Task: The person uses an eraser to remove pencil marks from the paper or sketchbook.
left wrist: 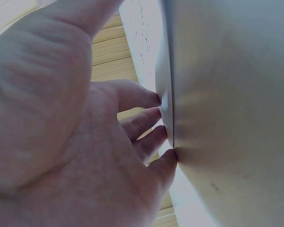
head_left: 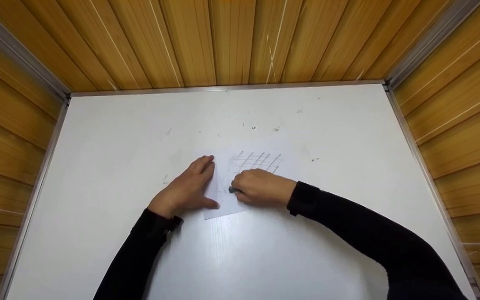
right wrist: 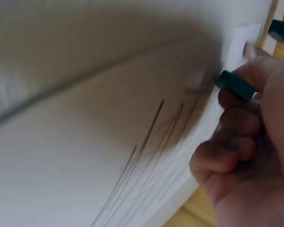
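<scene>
A white sheet of paper [head_left: 225, 210] with crossing pencil lines [head_left: 261, 159] lies on the table. My right hand [head_left: 263, 187] pinches a small dark green eraser [right wrist: 237, 86] between thumb and curled fingers, low over the sheet's left half, just below the lines. In the head view only the eraser's dark end shows past the fingers. My left hand [head_left: 188, 185] rests along the sheet's left side, fingers and thumb spread, fingertips [left wrist: 166, 158] pressing on the paper's edge. Small dark crumbs dot the paper between the two hands.
The white table [head_left: 111, 175] carries scattered dark specks and crumbs [head_left: 276, 129], mostly beyond the sheet. A metal frame [head_left: 227, 88] edges it, with wood-panelled walls [head_left: 231, 41] at the back and both sides. Each wrist wears a black strap [head_left: 304, 198].
</scene>
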### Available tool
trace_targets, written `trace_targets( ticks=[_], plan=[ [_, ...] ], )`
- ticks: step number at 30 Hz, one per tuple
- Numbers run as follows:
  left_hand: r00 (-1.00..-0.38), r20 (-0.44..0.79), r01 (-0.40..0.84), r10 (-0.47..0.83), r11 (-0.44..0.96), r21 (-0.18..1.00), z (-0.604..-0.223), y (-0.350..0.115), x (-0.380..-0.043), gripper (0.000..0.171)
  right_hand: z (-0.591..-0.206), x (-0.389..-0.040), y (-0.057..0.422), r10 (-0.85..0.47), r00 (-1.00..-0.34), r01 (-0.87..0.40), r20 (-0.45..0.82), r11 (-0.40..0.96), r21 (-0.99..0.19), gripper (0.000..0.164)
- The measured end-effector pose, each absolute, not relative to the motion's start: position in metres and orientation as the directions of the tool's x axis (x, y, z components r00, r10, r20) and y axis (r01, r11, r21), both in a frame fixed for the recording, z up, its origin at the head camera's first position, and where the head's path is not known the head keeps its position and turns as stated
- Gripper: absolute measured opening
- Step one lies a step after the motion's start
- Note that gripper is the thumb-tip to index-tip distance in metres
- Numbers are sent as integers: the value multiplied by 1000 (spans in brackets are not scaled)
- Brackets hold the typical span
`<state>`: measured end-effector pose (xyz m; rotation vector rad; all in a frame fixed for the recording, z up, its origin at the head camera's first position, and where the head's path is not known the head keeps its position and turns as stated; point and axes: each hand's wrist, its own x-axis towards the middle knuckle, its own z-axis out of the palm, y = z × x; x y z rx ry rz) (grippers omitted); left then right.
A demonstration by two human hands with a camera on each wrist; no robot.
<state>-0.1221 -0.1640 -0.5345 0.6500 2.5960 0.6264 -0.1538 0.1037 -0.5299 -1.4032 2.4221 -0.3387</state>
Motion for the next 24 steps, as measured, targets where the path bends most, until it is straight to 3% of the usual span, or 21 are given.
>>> trace_targets(
  ticks=[7, 10, 14, 16, 18, 24],
  plan=[
    [-822, -270, 322, 502, 799, 508, -536, -161, -122, 126, -533, -189, 113, -742, -662, -693, -107, 660, -290, 20],
    [-819, -265, 327, 509, 793, 514, -536, -160, -122, 125, -532, -181, 112, -774, -622, -719, -116, 624, -307, 20],
    [-821, -260, 333, 509, 796, 506, -535, -161, -122, 125, -529, -158, 108, -876, -455, -799, -158, 480, -362, 18],
    [-822, -262, 331, 506, 799, 502, -535, -162, -122, 125, -527, -153, 107, -895, -413, -812, -169, 446, -376, 18],
    [-822, -269, 327, 502, 803, 499, -534, -162, -122, 125, -525, -155, 107, -886, -433, -810, -167, 463, -359, 18],
    [-823, -283, 311, 493, 807, 503, -534, -160, -123, 125, -528, -181, 116, -786, -607, -738, -116, 611, -286, 18]
  ],
)
